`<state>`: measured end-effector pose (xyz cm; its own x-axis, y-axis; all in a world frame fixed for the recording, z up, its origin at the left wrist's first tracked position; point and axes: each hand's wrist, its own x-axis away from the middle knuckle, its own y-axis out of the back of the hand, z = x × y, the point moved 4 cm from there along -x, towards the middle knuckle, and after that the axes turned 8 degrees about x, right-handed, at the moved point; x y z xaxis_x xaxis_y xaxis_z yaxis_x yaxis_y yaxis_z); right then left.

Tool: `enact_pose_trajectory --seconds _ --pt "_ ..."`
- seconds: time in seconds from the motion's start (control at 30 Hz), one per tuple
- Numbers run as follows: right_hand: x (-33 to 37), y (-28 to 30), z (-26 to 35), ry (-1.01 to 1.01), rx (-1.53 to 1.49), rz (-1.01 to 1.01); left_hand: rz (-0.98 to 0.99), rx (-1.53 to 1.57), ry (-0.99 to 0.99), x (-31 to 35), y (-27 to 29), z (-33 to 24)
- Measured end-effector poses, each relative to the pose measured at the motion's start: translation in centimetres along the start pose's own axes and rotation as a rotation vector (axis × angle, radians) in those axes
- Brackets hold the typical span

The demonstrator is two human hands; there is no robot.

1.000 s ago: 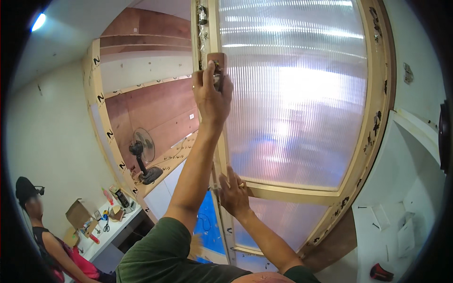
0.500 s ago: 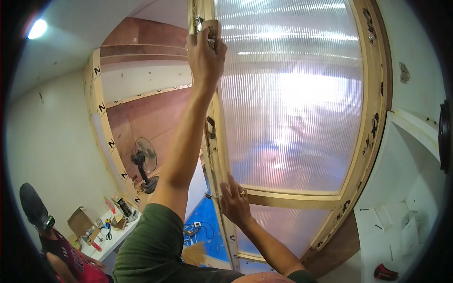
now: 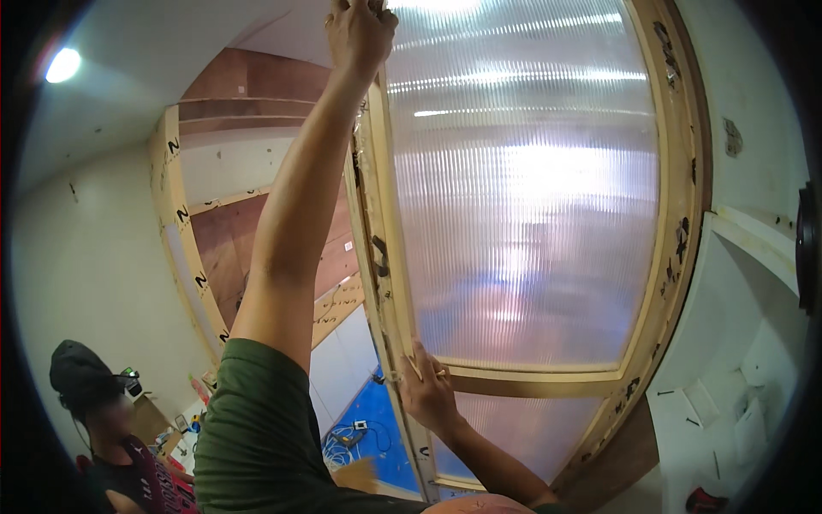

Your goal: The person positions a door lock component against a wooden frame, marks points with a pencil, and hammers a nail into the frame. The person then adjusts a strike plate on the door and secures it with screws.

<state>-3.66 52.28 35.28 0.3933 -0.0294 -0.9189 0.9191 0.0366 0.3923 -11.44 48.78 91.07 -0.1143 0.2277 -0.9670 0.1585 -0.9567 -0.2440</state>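
Note:
A tall wooden door [image 3: 497, 379] with ribbed translucent panels [image 3: 531, 257] stands upright before me. My left hand [image 3: 358, 36] is raised high at the upper part of its left stile, fingers bent and closed. The folded brown sheet it gripped a moment ago looks like sandpaper; the hand and the picture's top edge now mostly hide it. Lower down, my right hand [image 3: 426, 387] grips the same stile [image 3: 396, 300] beside the middle rail, index finger pointing up along the wood. A dark metal latch part [image 3: 379, 255] sits on the stile's edge between my hands.
A person in a dark cap [image 3: 81, 377] is at the lower left, by a cluttered white counter. Behind the stile, a blue floor covering [image 3: 381, 428] carries cables and a tool [image 3: 347, 435]. White shelving [image 3: 753, 325] with loose screws stands right. Wooden framing [image 3: 184, 231] rises left.
My left hand has slid upward along the stile, its arm stretching further. My right hand stays on the stile. The view has tilted up slightly, and the person at left has turned and come nearer.

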Motion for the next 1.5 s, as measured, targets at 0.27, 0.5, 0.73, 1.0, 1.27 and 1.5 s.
enact_pose_trajectory --seconds 0.27,0.5,0.73,1.0,1.27,1.5 --pt "-0.3 0.3 0.3 -0.004 -0.031 -0.009 -0.082 0.009 -0.014 -7.0 -2.7 1.7" --pt "-0.2 0.5 0.0 -0.01 0.007 0.02 -0.128 0.134 -0.073 -8.6 -3.4 2.0" --pt "-0.1 -0.1 0.6 0.009 -0.004 0.012 -0.175 0.045 -0.15 -14.5 -4.5 6.2" --pt "0.0 -0.5 -0.3 0.033 0.129 -0.004 -0.437 0.918 0.234 -16.3 1.1 7.2" --pt "-1.1 0.4 0.2 -0.082 -0.05 -0.002 -0.08 1.023 0.139 6.0 13.9 9.0" --pt "-10.6 5.4 -1.3 -0.011 -0.128 -0.207 -0.068 1.053 0.771 35.7 22.3 5.7"
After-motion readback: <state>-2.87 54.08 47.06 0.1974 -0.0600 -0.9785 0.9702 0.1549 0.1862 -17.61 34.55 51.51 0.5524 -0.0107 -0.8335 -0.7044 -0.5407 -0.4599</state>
